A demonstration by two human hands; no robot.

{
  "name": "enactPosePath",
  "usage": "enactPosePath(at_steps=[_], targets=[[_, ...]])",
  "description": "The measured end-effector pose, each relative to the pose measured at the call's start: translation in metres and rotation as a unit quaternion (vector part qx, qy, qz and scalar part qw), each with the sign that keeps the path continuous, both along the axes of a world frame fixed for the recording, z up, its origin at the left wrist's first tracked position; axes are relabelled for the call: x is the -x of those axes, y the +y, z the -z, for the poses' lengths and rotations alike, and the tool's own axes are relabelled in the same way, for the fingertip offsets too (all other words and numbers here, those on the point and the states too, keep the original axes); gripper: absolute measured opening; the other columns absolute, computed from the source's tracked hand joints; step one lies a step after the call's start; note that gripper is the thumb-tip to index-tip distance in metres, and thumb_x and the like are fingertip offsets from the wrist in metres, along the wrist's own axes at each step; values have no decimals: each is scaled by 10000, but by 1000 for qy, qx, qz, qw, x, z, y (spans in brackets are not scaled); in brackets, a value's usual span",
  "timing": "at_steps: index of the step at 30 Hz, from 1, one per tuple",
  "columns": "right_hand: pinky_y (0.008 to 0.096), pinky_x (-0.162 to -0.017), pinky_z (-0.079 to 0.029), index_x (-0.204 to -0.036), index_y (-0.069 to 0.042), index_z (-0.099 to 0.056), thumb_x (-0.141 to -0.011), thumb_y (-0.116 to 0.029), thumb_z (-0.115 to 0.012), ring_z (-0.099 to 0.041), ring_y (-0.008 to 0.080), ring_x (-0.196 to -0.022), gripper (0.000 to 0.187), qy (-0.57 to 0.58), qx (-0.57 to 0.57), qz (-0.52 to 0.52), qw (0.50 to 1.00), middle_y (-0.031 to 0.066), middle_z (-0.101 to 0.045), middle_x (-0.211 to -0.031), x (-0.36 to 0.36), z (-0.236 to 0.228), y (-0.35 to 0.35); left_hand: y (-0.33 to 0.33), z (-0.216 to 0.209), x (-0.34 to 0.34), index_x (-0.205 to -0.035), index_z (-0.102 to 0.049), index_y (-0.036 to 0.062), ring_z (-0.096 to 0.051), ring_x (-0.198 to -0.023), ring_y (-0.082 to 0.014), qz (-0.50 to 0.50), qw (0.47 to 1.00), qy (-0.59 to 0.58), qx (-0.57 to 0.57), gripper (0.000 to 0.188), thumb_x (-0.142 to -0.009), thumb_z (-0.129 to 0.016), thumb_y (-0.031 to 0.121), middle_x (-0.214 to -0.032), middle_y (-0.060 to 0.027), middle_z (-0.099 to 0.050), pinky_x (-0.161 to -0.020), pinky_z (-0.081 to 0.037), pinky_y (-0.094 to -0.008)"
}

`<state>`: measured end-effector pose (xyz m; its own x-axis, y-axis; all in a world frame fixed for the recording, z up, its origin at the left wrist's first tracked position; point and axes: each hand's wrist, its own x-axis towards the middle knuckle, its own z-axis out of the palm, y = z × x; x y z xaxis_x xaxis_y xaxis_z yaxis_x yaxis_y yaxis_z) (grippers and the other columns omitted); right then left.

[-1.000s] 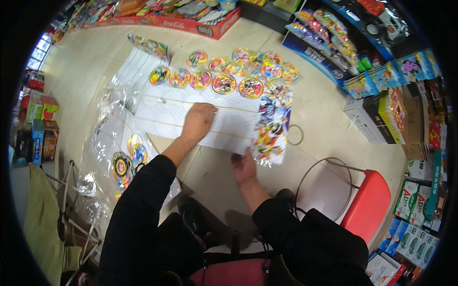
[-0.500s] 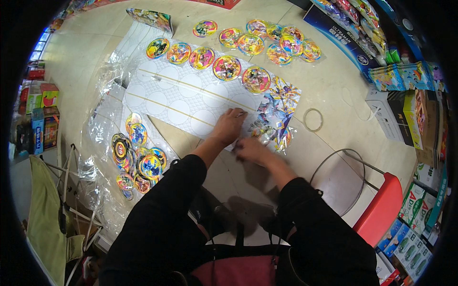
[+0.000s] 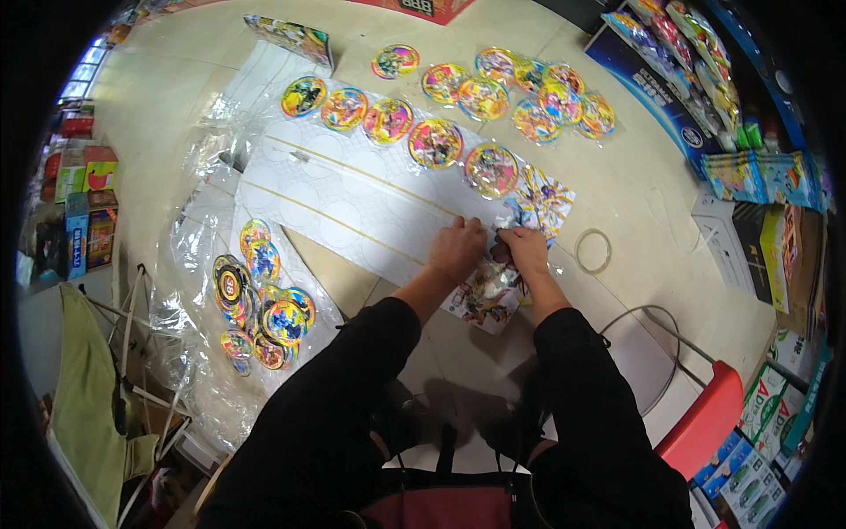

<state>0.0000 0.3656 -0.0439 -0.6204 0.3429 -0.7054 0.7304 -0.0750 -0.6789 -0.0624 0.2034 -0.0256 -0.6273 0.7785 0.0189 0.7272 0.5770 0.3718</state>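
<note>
A long white card sheet (image 3: 352,190) with pale circles and two gold strips lies on the floor before me. Its right end carries a colourful printed picture (image 3: 548,198). Over that end my left hand (image 3: 458,247) is closed, fingers bent down at the sheet. Close beside it, my right hand (image 3: 526,253) pinches at something too small to make out, with a shiny patch near the fingertips. Along the sheet's far edge runs a row of round picture discs, one of them a pink-and-yellow disc (image 3: 435,144).
More wrapped discs (image 3: 483,98) lie beyond the sheet; others (image 3: 286,323) rest at left by crumpled clear plastic (image 3: 189,291). A tape ring (image 3: 593,250) lies to the right. A red chair part (image 3: 705,419), boxes (image 3: 723,238) and a green folding seat (image 3: 84,397) stand around.
Both hands have moved to the right along the sheet. My right hand has gone from below the sheet's near edge up onto its printed end. The view has shifted slightly.
</note>
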Motion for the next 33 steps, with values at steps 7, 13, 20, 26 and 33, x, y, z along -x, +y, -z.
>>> enactPosePath(at_steps=[7, 13, 20, 26, 33], targets=[[260, -425, -433, -761, -15, -681, -853, -212, -651, -651, 160, -502, 220, -17, 32, 48, 998, 82, -686, -644, 8, -12, -5, 2, 2, 7, -827, -633, 50, -624, -912, -316, -25, 999, -35, 16, 72, -793, -595, 101, -909, -98, -603, -709, -559, -451], [257, -424, -430, -780, -12, -682, -854, -216, -653, -651, 159, -503, 219, -12, 29, 48, 998, 80, -684, -646, 7, -12, -7, 2, 5, 6, -832, -637, 42, -624, -935, -321, -54, 998, -28, 5, 84, -793, -594, 105, -906, -119, -617, -757, -537, -445], [269, -451, -462, -783, 8, -691, -846, -211, -660, -690, 189, -549, 229, -4, 25, 41, 999, 109, -706, -684, 6, -15, -8, -13, 25, 13, -801, -675, 76, -634, -917, -319, -80, 996, -40, -28, 110, -808, -633, 177, -879, -109, -661, -793, -499, -459], [349, -668, -558, -908, -45, -735, -859, -312, -658, -725, 231, -699, 282, 7, -123, -70, 990, 102, -747, -804, -1, -2, -7, -15, 19, 11, -847, -710, 94, -639, -924, -322, -135, 984, -98, -60, 140, -815, -655, 218, -892, -93, -683, -823, -469, -465], [409, -791, -548, -997, -143, -737, -838, -300, -657, -704, 298, -896, 237, 61, -289, -183, 938, 98, -741, -935, 15, -13, -42, -19, 19, 16, -853, -692, 73, -638, -933, -338, -126, 986, -101, -52, 148, -816, -646, 208, -900, -109, -684, -832, -468, -478]])
